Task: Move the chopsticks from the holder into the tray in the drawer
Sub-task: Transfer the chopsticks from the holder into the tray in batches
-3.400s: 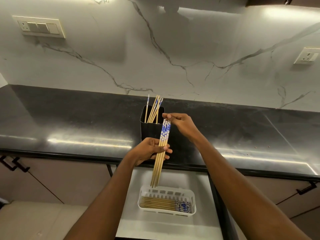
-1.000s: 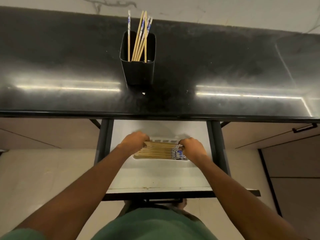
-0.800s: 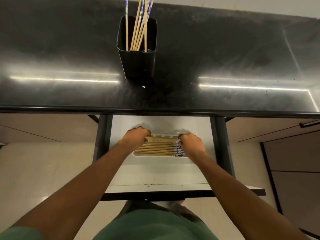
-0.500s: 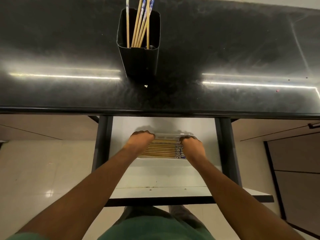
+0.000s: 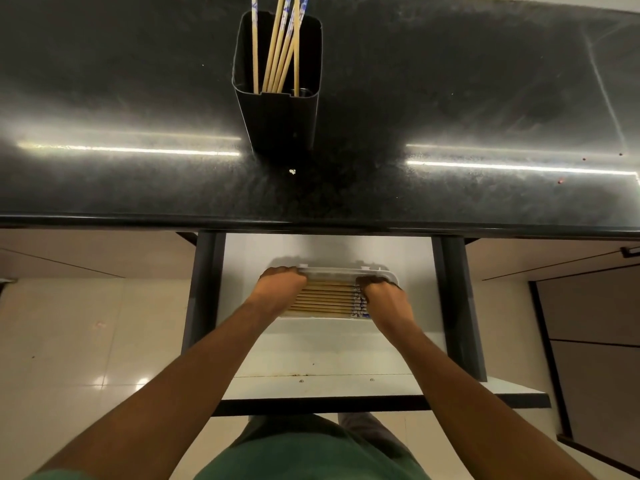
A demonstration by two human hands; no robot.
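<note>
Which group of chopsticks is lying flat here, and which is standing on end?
The chopsticks in the white tray, between both hands in the drawer, lie flat. The chopsticks in the black holder on the countertop stand on end.

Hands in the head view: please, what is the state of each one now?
Left hand: curled at the left end of the chopsticks in the tray; grip cannot be told.
Right hand: curled at their blue-patterned end; grip cannot be told.

This is a home kitchen: a shiny black stone counter (image 5: 450,98) runs across at 12 o'clock with a black holder (image 5: 278,109) of chopsticks (image 5: 277,46) on it, a white drawer (image 5: 311,351) stands open below, and cupboard doors (image 5: 595,306) show at 3 o'clock.
</note>
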